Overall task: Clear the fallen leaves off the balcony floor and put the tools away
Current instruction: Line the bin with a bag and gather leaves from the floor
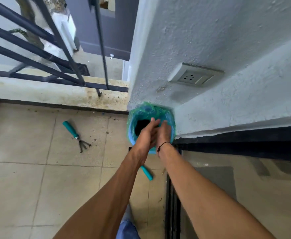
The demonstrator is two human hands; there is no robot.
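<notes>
**Hands together over the lined bin in the balcony corner**

From my feed, the floor (69, 178) is pale beige tile with dark grout lines, speckled with small bits of dirt and leaf crumbs near the stained concrete kerb (55, 94) that runs under the dark metal railing (38, 54). A rough white plastered wall (210, 40) fills the right side and carries a grey wall socket (195, 77); I can read no brand or writing on it or anywhere else. Below the wall runs a black-framed glass door (244, 187).

A bin (150, 111), lined with a blue-green bag, stands in the corner where kerb and wall meet. Both hands are over its dark mouth, pressed close together: the left hand (146, 133) has its fingers straight and pointing into the opening, and the right hand (164, 133), with a black cord at the wrist, lies just beside it. The picture is blurred there, so I cannot tell how the right fingers lie or whether anything is between the palms.

A teal-handled hand rake (76, 135) lies on the tiles left of the bin, well apart from it. A second teal handle (147, 173) shows under the left forearm, near the bin's foot.
</notes>
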